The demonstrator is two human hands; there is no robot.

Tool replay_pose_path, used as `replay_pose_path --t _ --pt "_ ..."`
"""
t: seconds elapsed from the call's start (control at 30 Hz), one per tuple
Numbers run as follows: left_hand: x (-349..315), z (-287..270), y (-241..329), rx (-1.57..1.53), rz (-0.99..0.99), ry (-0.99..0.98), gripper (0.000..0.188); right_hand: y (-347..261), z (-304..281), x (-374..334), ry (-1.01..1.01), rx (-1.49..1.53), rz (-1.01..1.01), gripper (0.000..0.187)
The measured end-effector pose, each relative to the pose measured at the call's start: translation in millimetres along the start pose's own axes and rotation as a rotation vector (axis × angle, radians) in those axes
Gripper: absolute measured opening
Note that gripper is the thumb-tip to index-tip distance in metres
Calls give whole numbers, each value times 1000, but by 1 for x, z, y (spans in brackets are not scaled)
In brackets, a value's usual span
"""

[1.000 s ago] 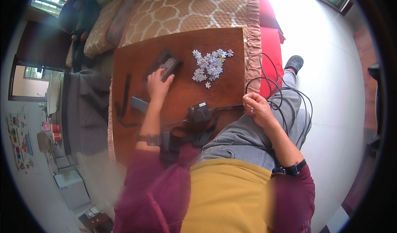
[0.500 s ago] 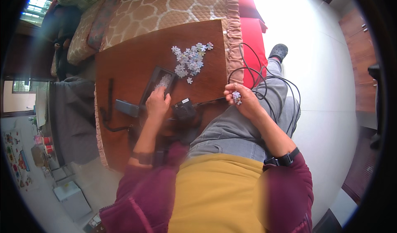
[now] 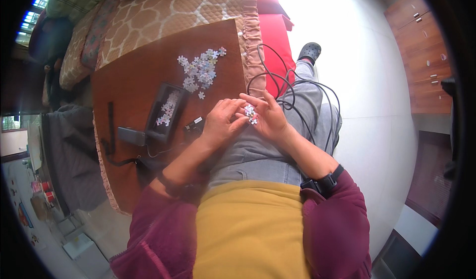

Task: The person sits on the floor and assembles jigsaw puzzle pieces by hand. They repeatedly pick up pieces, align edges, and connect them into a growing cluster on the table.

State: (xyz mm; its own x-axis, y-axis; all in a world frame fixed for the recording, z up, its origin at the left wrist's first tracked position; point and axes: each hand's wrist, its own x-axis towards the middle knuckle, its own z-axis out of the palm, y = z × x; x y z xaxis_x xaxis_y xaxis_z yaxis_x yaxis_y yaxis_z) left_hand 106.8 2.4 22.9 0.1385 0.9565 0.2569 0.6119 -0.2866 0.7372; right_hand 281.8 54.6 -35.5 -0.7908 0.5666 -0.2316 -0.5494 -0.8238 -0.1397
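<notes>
My right hand (image 3: 271,120) is turned palm up and cupped around a small heap of jigsaw puzzle pieces (image 3: 251,113). From the left, my left hand (image 3: 221,122) reaches over to it, fingers bent and thumb drawn in beside those pieces. Whether a piece sits between its fingertips is hidden. Below and left of the hands, a dark open box (image 3: 184,99) holds more loose puzzle pieces (image 3: 168,109). A larger pile of pale puzzle pieces (image 3: 200,72) lies spread on the brown wooden board (image 3: 134,71), beyond the hands.
A grey-blue flat device (image 3: 132,136) rests beside the box, and a small black device (image 3: 194,124) lies partly behind my left hand. Black cables (image 3: 292,88) loop over my right leg. Behind the board is a bed with a patterned quilt (image 3: 173,9).
My left hand has left the box and come across to my right hand, uncovering the pieces in the box. The whole view has shifted left with my head.
</notes>
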Motion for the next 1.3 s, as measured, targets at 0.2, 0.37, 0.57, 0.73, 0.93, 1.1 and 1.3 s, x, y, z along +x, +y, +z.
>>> replay_pose_path --t 0.2,0.37,0.57,0.73,0.93,1.1,1.3 --pt "-2 21 -7 138 -37 -28 33 3 -9 3 -28 -108 42 66" --pt "-2 23 -10 47 -157 -21 26 1 -9 4 -26 -100 57 67" --pt "-5 19 -20 -47 -252 -14 22 2 -6 3 16 -130 51 68" --pt "-10 18 -28 -389 -416 17 19 2 -1 2 48 -128 44 68" --pt "-11 3 -25 -837 -683 43 17 2 5 1 110 -151 27 68" --pt "-10 3 -31 -811 -736 93 18 2 4 3 116 -147 23 66" --pt "-12 2 -41 -803 -772 187 16 2 4 2 121 -172 15 67"
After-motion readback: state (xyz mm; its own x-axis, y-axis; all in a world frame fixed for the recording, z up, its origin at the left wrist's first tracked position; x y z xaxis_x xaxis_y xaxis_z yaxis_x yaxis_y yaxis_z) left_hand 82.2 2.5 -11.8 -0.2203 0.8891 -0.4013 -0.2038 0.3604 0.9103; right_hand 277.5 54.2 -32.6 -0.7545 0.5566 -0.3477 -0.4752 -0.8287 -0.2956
